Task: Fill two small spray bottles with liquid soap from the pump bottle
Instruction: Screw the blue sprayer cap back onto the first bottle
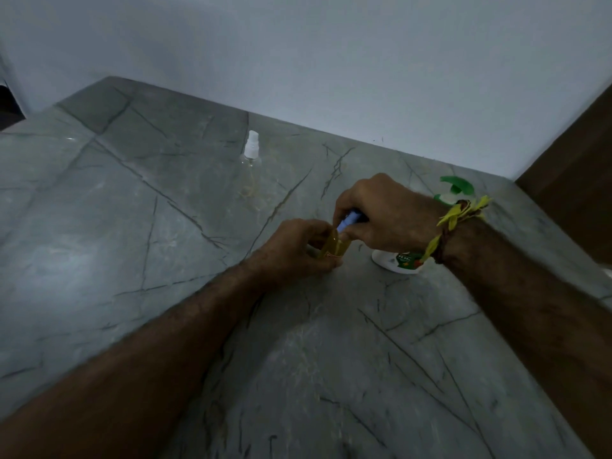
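The grey veined stone countertop (139, 200) carries all the task items. The white plastic pump bottle with a green pump head (402, 260) stands on it just behind and to the right of the two hands, largely hidden by the right wrist; only its base and the green head show. A clear small spray bottle with a white spray cap (250, 164) stands upright well beyond the grip, to its far left, untouched and capped; it appears empty, though a faint yellowish trace at its base cannot be resolved.

The right hand (381, 213) has its fingers curled tightly round a pale blue spray cap (349, 221), holding it tilted at the neck of the bottle below. The left hand (298, 248) wraps its fingers round the amber-tinted small spray bottle (331, 248), steadying it low over the countertop; whether its base rests on the surface cannot be determined.

Step in hand, as judged: the cap is being turned at the neck of this bottle. The amber tint suggests soap already inside, so this is probably closing, but the direction of turn cannot be confirmed.

Next move requirement: keep the cap square to the neck while turning, with the left hand holding the body fixed. The clear bottle then needs uncapping and filling from the pump bottle.
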